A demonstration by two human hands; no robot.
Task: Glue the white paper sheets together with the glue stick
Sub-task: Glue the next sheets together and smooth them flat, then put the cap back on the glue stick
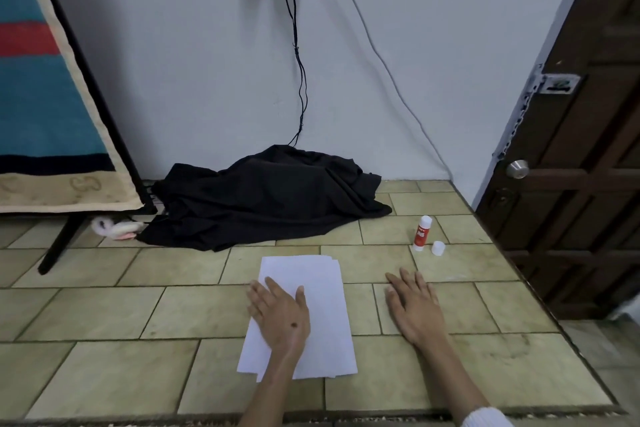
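Note:
White paper sheets [323, 291] lie stacked, slightly fanned, on the tiled floor in the middle of the view. My left hand [280, 312] presses flat on the left part of the stack, fingers straight. My right hand [414, 305] rests flat on the bare tiles to the right of the paper, holding nothing. The glue stick [421, 233], white with a red label, stands upright and uncapped further back on the right, beyond my right hand. Its white cap [438, 248] sits on the floor just beside it.
A heap of black cloth [266, 194] lies against the wall behind the paper, with cables hanging down to it. A stand draped with a blue and red blanket [45, 97] is at the left. A dark wooden door [581, 166] closes the right side.

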